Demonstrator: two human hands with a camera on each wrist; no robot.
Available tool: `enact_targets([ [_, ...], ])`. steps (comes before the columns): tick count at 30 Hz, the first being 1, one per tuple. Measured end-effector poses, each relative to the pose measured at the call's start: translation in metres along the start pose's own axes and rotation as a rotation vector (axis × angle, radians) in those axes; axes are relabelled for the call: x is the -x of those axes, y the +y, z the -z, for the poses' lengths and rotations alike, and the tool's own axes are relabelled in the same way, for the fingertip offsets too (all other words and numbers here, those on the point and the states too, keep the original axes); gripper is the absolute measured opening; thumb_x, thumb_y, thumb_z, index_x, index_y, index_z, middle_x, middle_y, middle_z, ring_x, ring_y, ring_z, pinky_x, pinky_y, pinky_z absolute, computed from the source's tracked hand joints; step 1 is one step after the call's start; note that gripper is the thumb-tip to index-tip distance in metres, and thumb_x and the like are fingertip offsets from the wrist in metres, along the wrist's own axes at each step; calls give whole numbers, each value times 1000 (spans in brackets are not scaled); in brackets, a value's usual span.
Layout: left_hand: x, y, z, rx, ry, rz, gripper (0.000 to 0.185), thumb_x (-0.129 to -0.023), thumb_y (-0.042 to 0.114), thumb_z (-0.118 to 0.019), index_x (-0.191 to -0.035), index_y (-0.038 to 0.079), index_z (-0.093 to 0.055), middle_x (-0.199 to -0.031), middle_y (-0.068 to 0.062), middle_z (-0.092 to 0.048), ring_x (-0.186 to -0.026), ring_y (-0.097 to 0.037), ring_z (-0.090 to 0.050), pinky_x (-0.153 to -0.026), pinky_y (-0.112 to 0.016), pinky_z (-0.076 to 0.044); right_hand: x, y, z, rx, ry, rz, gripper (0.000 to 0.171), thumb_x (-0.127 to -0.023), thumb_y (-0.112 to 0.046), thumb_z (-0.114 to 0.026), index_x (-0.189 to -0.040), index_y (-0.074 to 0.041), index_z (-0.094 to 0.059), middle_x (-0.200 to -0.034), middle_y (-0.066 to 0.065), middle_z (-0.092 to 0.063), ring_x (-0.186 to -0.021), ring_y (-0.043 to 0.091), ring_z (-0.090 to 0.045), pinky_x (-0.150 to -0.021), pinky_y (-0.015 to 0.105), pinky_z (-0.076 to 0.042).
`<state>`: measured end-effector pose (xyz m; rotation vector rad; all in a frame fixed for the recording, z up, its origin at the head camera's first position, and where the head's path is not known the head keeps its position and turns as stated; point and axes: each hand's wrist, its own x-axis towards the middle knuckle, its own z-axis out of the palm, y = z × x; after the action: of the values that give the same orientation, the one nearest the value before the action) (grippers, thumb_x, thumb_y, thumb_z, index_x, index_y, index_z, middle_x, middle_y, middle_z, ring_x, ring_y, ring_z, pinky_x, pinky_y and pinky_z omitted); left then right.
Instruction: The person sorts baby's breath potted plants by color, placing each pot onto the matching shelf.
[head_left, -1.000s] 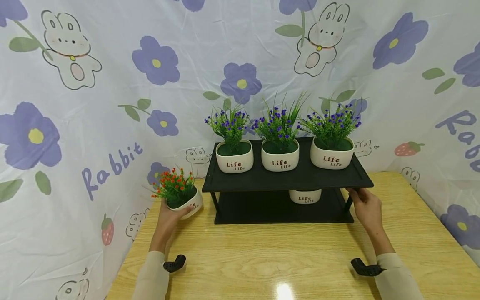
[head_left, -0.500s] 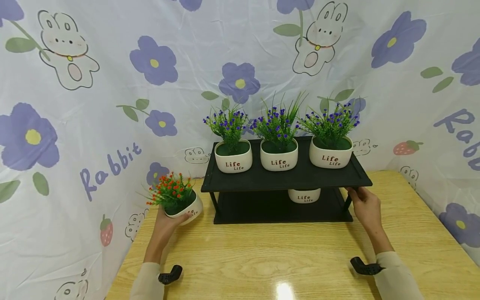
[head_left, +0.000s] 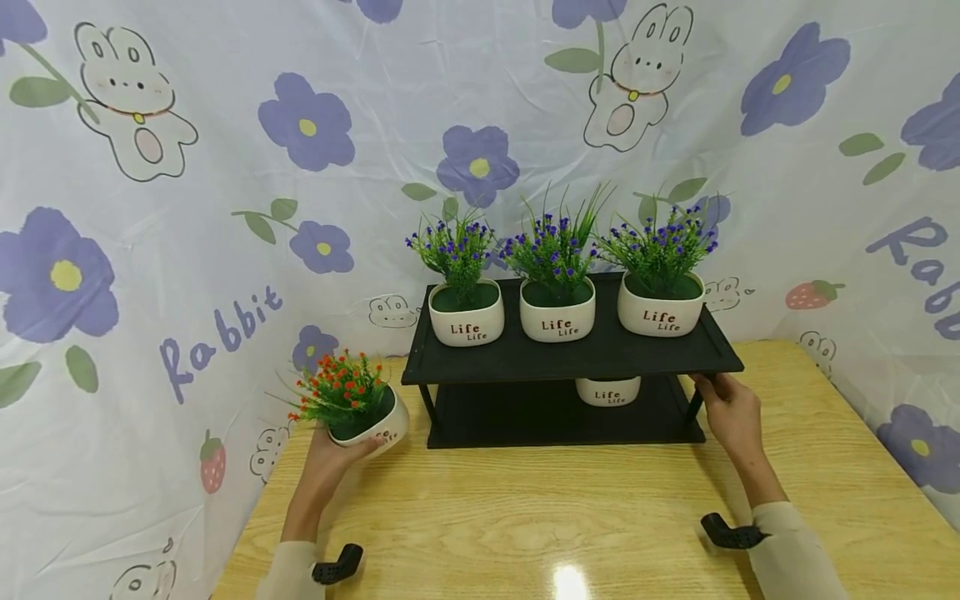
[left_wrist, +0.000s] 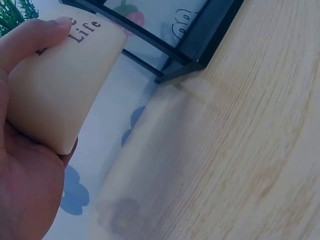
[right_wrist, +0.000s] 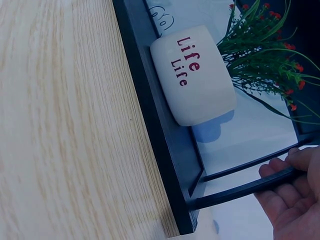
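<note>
Left hand (head_left: 324, 462) cups the red-flowered pot (head_left: 372, 422) at the shelf's (head_left: 570, 357) nine o'clock; right hand (head_left: 731, 412) grips its three-o'clock leg (head_left: 696, 406).

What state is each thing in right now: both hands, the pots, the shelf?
left hand: grips the red-flowered pot, tilted, off the table.
red-flowered pot: held, leaning left.
right hand: holds the shelf's right front post.
black shelf: standing on the table.
three purple-flowered pots: upright on the top tier.
lower pot: upright on the bottom tier, red flowers.

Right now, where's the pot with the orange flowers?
In the head view, the orange-flowered pot sits in the left hand, just left of the black shelf.
</note>
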<state>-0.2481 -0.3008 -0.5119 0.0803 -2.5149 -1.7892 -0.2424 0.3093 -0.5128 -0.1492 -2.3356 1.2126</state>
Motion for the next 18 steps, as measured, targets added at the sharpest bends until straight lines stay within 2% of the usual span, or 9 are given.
enact_targets([
  [18, 21, 16, -6, 11, -23, -53, 100, -84, 12, -92, -165, 21, -34, -154, -4, -52, -122, 6, -58, -99, -14, -50, 0, 1, 0, -1, -12, -23, 37, -113, -25, -56, -133, 2, -72, -124, 29, -74, -89, -31, -43, -74, -2, -39],
])
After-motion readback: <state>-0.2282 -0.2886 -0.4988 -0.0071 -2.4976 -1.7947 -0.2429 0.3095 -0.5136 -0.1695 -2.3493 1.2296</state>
